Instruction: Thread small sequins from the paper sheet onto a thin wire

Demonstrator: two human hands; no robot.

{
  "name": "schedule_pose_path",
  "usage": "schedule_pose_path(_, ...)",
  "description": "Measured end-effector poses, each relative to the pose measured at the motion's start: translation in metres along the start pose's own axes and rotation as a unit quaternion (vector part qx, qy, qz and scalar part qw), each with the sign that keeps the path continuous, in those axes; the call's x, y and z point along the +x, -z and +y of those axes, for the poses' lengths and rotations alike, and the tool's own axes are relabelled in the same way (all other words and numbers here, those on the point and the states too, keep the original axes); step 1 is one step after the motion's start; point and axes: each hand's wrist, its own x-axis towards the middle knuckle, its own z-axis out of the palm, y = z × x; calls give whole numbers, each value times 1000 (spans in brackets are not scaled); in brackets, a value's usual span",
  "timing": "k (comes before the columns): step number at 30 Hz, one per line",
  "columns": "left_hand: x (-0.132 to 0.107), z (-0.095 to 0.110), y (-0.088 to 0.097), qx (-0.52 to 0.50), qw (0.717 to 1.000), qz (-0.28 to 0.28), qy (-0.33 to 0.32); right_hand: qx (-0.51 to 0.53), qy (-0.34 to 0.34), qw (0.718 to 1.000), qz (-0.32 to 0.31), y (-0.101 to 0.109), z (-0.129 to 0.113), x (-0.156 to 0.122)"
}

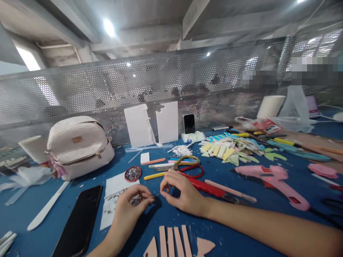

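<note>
My left hand [131, 205] is closed in a pinch at the centre of the blue table, over the right edge of a white paper sheet [105, 217]. Whatever sits between its fingertips is too small to make out. Facing it a short gap away, my right hand [182, 192] curls its fingers, thumb and forefinger nearly together; anything held there is hidden. Dark speckled bits lie on the sheet, and a red-rimmed round dish [133, 174] full of similar bits stands behind it. In front of my hands lie pink cut strips [170, 242] and a pink notched piece [205, 246].
A black phone [79, 221] and white plastic knife [48, 207] lie left, below a pale backpack [79, 146]. Beyond my right hand are scissors [191, 173], a red-handled cutter [207, 187] and markers. A pink glue gun [276, 182] and colourful scraps [227, 148] lie right.
</note>
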Motion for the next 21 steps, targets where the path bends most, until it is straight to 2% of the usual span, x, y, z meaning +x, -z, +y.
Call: schedule_pose_path(21,1,-2,-1,-1,1000,-5,-4,0,3,1000,-3,0,-2,0)
